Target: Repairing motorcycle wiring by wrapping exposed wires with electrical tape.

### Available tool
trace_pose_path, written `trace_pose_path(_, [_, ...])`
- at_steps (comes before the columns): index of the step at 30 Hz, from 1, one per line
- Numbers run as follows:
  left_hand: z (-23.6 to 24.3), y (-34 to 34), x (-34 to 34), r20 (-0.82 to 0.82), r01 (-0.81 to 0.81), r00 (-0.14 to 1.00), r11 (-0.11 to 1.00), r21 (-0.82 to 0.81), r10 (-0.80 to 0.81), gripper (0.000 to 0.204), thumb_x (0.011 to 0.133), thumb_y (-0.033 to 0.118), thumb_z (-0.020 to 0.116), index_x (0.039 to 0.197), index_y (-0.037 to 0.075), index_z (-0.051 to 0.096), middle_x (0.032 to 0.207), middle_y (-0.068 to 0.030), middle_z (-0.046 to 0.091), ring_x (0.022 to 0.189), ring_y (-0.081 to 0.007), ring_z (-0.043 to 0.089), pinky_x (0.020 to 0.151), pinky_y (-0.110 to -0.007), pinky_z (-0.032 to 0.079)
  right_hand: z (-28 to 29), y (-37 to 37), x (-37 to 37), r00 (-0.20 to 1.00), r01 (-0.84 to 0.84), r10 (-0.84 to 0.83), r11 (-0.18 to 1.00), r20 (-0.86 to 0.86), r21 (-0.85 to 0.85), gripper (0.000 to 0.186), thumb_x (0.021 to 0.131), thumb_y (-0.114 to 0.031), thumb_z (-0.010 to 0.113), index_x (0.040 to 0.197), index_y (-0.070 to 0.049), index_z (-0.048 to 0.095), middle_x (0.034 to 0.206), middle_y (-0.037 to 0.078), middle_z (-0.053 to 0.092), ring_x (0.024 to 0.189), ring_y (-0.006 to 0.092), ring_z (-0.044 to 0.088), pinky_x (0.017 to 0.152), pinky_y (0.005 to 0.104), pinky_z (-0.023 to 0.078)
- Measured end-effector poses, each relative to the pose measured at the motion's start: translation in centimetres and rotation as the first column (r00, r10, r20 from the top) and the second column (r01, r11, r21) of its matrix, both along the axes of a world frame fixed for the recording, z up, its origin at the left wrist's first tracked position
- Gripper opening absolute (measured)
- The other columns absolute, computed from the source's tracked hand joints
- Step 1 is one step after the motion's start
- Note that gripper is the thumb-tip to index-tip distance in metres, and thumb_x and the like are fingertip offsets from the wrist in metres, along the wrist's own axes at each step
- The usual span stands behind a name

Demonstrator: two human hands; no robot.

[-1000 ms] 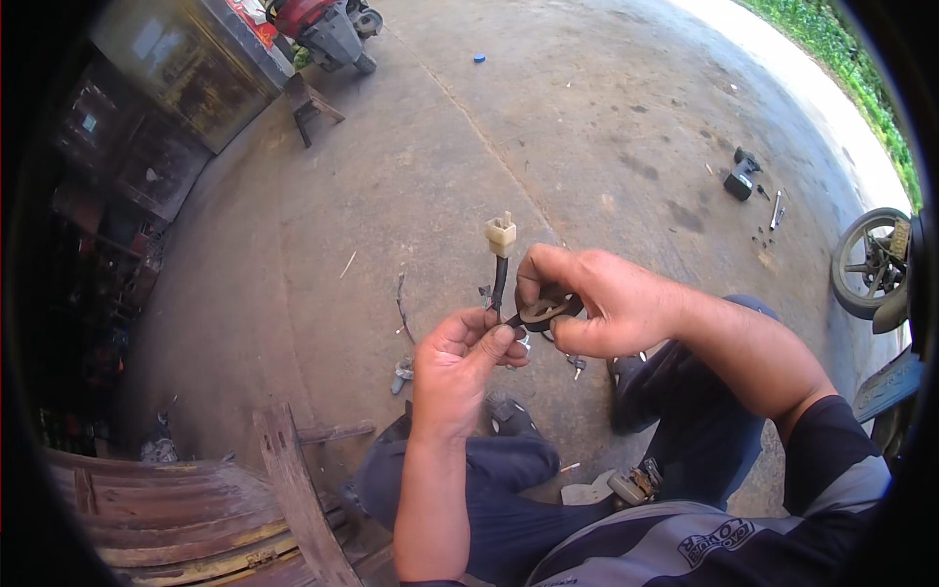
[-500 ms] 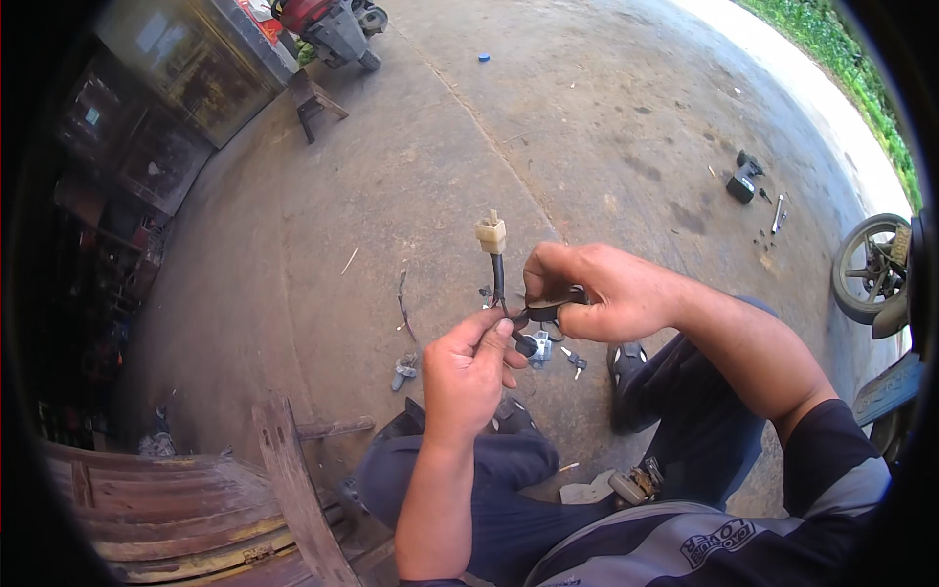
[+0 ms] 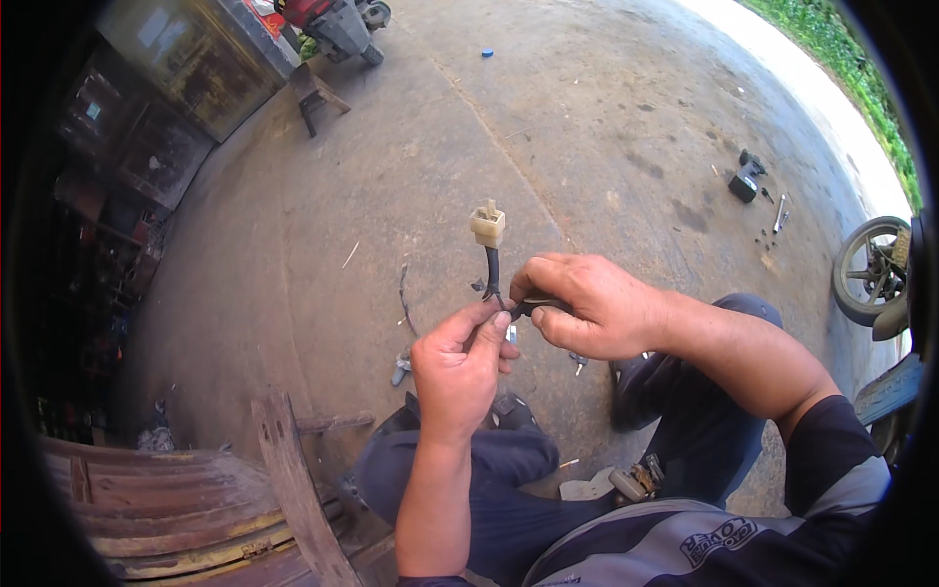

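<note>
My left hand [image 3: 456, 364] pinches a wire harness between thumb and fingers. The harness's black-sleeved cable [image 3: 492, 266] stands up from the grip and ends in an off-white plastic connector [image 3: 487, 226]. Close against it, my right hand [image 3: 608, 311] is closed around a roll of black electrical tape [image 3: 548, 304], mostly covered by the fingers. Its thumb and forefinger are at the spot where the left hand grips the wires. Behind the left fingers shows a bit of a silvery metal part [image 3: 512, 335]. Keys [image 3: 579, 363] lie on the ground below the right hand.
A loose thin wire [image 3: 404, 298] and a grey part [image 3: 401, 368] lie beyond my left forearm. At right are a cordless power tool [image 3: 746, 178], a wrench-like tool [image 3: 780, 213] and a motorcycle wheel [image 3: 871, 272]. A wooden bench [image 3: 305, 494] stands at lower left, a small stool [image 3: 315, 99] farther off.
The connector has tilted and shifted slightly left and down. My right hand has turned and come in closer to the left fingers, hiding more of the tape roll and the metal part.
</note>
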State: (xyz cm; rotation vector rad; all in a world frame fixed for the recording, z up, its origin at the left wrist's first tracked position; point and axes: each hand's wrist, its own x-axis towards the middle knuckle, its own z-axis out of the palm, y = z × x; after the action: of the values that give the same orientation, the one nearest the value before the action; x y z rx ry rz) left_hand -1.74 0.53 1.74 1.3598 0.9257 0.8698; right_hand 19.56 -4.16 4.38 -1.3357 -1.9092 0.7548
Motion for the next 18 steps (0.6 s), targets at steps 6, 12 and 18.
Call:
trace_pose_path(6, [0.1, 0.0, 0.2, 0.059, -0.002, 0.998, 1.000, -0.019, 0.003, 0.014, 0.101, 0.000, 0.075, 0.114, -0.006, 0.076, 0.094, -0.0105, 0.077, 0.075, -0.0147, 0.072, 0.064, -0.029, 0.061, -0.3, -0.1, 0.1, 0.999, 0.005, -0.008, 0.997, 0.033, 0.071, 0.031, 0.087, -0.022, 0.066, 0.108, 0.001, 0.065, 0.101, 0.022, 0.066, 0.095, 0.0432, 0.070, 0.082, 0.0509, 0.057])
trace_pose_path(12, [-1.0, 0.2, 0.5, 0.038, 0.024, 0.999, 0.998, 0.057, -0.027, 0.010, 0.099, 0.001, 0.079, 0.106, -0.004, 0.075, 0.094, -0.0068, 0.076, 0.078, -0.0110, 0.070, 0.068, -0.027, 0.059, -0.1, -0.2, -0.2, 0.996, 0.011, -0.016, 0.998, 0.083, 0.062, 0.031, 0.085, -0.023, 0.067, 0.106, 0.000, 0.065, 0.099, 0.021, 0.064, 0.093, 0.0425, 0.069, 0.080, 0.0512, 0.056])
trace_pose_path(18, [-1.9, 0.8, 0.4, 0.060, 0.029, 0.998, 0.999, 0.035, -0.031, 0.012, 0.097, 0.002, 0.081, 0.105, -0.003, 0.075, 0.092, -0.0036, 0.075, 0.078, -0.0078, 0.068, 0.068, -0.025, 0.055, -0.5, -0.1, -0.8, 0.996, 0.063, -0.069, 0.993, 0.050, 0.101, 0.026, 0.087, -0.023, 0.068, 0.098, 0.000, 0.067, 0.095, 0.021, 0.065, 0.090, 0.0433, 0.069, 0.077, 0.0533, 0.055])
